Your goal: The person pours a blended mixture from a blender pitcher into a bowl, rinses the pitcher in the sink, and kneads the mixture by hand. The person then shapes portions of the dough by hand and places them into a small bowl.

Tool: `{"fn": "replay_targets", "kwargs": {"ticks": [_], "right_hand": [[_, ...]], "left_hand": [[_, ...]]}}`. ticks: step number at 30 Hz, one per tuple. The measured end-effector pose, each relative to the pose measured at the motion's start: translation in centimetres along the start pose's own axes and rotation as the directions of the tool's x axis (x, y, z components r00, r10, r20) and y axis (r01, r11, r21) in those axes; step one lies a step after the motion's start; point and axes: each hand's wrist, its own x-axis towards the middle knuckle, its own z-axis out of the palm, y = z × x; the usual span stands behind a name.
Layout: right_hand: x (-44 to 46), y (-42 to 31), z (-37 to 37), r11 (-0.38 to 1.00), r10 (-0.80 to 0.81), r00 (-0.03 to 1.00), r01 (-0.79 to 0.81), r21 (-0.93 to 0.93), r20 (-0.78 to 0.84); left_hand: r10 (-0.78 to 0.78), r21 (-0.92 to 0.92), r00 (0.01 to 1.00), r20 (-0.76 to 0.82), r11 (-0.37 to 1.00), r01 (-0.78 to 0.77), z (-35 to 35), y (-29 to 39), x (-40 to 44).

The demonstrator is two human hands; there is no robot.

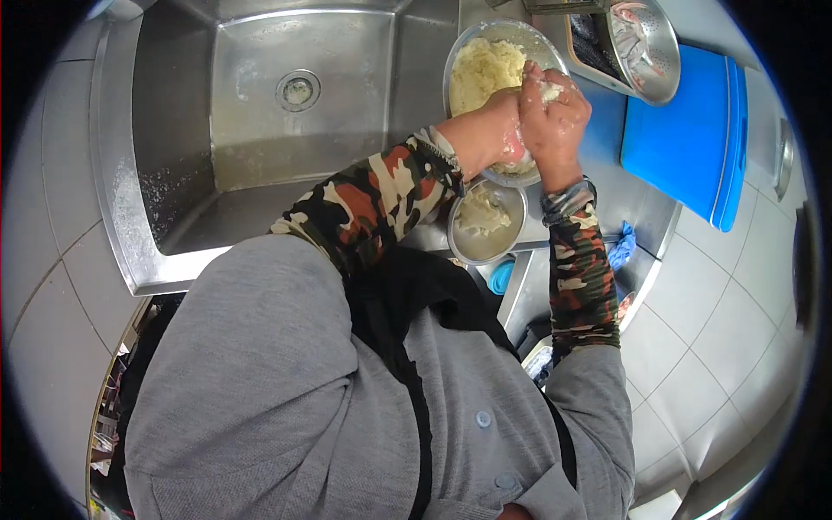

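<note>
Over the right side of a large bowl (451, 82) of pale, crumbly mash (487, 71), both hands are pressed together. My left hand (492, 130) reaches in from the left, its fingers mostly hidden behind the other hand. My right hand (557, 126) is closed around a pale, wet mass (549, 92), with bits of it stuck to the skin. Something pink shows between the palms, too hidden to name. Just below, a smaller metal bowl (517, 211) holds a pale, doughy lump (482, 213).
A steel sink (295, 143) takes up the left. At the upper right are a metal colander (666, 65) with pinkish-grey pieces, a tray (585, 74) and a blue container (680, 139). A blue cloth (622, 246) lies beside the right forearm.
</note>
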Motion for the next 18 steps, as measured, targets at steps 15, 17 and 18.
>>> {"fn": "replay_targets", "kwargs": {"ticks": [15, 17, 18], "right_hand": [[-2.0, -0.2, -0.8, 0.87, 0.381, 0.924, -0.349, 0.349, -0.026], [-2.9, 0.1, -1.4, 0.829, 0.416, 0.908, -0.399, 0.391, 0.045], [-3.0, 0.3, -1.3, 0.835, 0.416, 0.909, -0.391, 0.386, 0.022]], "left_hand": [[0.196, 0.353, 0.958, -0.209, 0.929, -0.112, 4.6, 2.8, -2.2], [0.112, 0.192, 0.99, -0.088, 0.977, -0.094, 4.2, 3.1, -1.4], [0.109, 0.21, 0.991, -0.073, 0.973, -0.092, 3.9, 2.7, -0.8]]}}
